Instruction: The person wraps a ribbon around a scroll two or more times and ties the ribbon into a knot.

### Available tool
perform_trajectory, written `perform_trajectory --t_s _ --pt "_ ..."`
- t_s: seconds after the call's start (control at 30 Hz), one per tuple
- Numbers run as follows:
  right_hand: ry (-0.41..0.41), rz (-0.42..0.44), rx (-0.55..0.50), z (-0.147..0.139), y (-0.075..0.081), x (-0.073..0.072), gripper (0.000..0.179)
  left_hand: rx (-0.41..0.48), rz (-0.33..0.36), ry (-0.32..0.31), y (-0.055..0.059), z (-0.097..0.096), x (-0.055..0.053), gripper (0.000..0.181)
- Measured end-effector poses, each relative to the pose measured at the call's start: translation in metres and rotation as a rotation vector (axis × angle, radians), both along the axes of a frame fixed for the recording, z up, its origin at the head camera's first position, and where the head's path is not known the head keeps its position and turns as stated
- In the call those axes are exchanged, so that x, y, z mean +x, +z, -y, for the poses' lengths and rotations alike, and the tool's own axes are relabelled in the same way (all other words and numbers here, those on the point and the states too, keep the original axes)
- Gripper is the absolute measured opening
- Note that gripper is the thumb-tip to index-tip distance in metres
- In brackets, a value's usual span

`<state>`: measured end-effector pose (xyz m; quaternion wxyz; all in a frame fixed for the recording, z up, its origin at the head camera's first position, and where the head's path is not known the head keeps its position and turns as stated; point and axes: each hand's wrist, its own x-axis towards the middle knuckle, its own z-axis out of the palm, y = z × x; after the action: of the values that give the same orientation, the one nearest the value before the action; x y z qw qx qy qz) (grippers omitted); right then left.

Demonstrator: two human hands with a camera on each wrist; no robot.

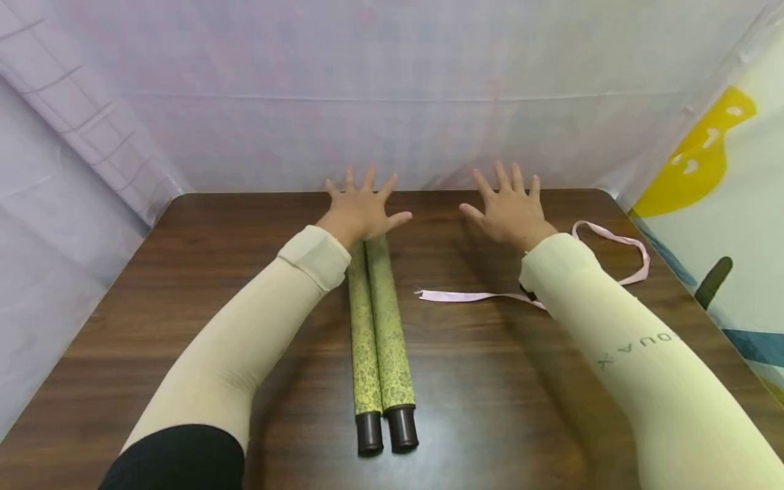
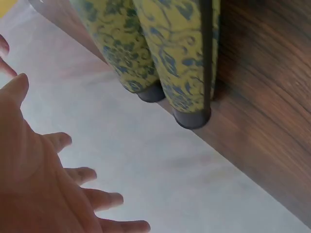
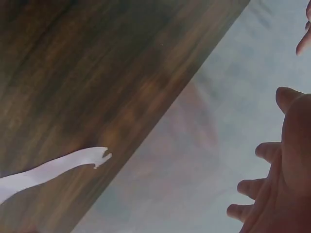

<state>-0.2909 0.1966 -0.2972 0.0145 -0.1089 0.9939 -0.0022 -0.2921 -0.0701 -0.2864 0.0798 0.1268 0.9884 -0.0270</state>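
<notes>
My left hand [image 1: 360, 207] is spread with straight fingers over the far end of two yellow-green patterned scroll rolls [image 1: 387, 327], hiding that end in the head view. The rolls lie side by side, lengthwise, with dark end caps [image 1: 403, 429]. In the left wrist view the far ends of the rolls [image 2: 180, 63] show beyond the palm [image 2: 34, 179], apart from it. My right hand [image 1: 511, 207] is also spread, holding nothing, near the table's far edge. A pale pink ribbon [image 1: 456, 296] passes beneath the right forearm; its frayed end [image 3: 92, 155] shows in the right wrist view.
The dark wooden table [image 1: 202, 306] ends at a white hanging sheet [image 1: 275, 136] behind the hands. The ribbon's other part loops near the right edge. A printed cloth with a yellow shape [image 1: 692, 170] hangs on the right.
</notes>
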Motion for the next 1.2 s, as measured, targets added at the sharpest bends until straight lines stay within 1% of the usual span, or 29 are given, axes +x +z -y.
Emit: perform_trajectory --t_s 0.1,0.17,0.23,0.3,0.37,0.43,0.5,0.6,0.63,0.7,0.77,0.87,1.0,1.1,1.2 --pt "0.012 -0.005 -0.015 0.000 -0.001 0.002 0.078 -0.011 0.005 -0.035 0.003 -0.003 0.001 0.084" --pt "0.023 -0.004 -0.024 -0.001 -0.004 0.006 0.077 -0.021 0.004 -0.082 0.003 -0.008 0.004 0.081" --pt "0.042 0.002 -0.028 -0.001 -0.008 0.014 0.073 -0.026 0.011 -0.146 0.003 -0.014 0.011 0.076" --pt "0.074 0.004 -0.038 0.000 -0.011 0.027 0.068 -0.048 0.015 -0.216 0.002 -0.022 0.020 0.070" --pt "0.112 0.000 -0.056 0.000 -0.013 0.043 0.061 -0.053 0.035 -0.283 0.002 -0.031 0.031 0.065" --pt "0.158 -0.003 -0.077 0.001 -0.013 0.062 0.056 -0.055 0.065 -0.348 0.002 -0.041 0.043 0.062" --pt "0.209 -0.006 -0.094 0.001 -0.014 0.080 0.051 -0.057 0.112 -0.401 0.002 -0.049 0.055 0.061" --pt "0.265 -0.006 -0.111 0.000 -0.019 0.106 0.047 -0.074 0.183 -0.460 -0.003 -0.058 0.071 0.060" --pt "0.278 -0.008 -0.108 -0.002 -0.022 0.113 0.046 -0.087 0.198 -0.477 -0.005 -0.061 0.075 0.060" --pt "0.289 -0.012 -0.095 -0.005 -0.028 0.125 0.044 -0.109 0.213 -0.509 -0.011 -0.066 0.083 0.060" --pt "0.283 -0.016 -0.077 -0.009 -0.034 0.133 0.044 -0.133 0.210 -0.537 -0.015 -0.071 0.088 0.060" --pt "0.266 -0.029 -0.040 -0.015 -0.041 0.139 0.044 -0.164 0.188 -0.570 -0.020 -0.075 0.092 0.059" --pt "0.255 -0.038 -0.021 -0.017 -0.046 0.138 0.043 -0.222 0.156 -0.599 -0.024 -0.078 0.094 0.058" --pt "0.274 -0.036 -0.012 -0.012 -0.049 0.135 0.043 -0.254 0.155 -0.597 -0.026 -0.076 0.096 0.059" --pt "0.289 -0.042 -0.001 -0.006 -0.050 0.132 0.043 -0.254 0.157 -0.578 -0.028 -0.072 0.096 0.060"
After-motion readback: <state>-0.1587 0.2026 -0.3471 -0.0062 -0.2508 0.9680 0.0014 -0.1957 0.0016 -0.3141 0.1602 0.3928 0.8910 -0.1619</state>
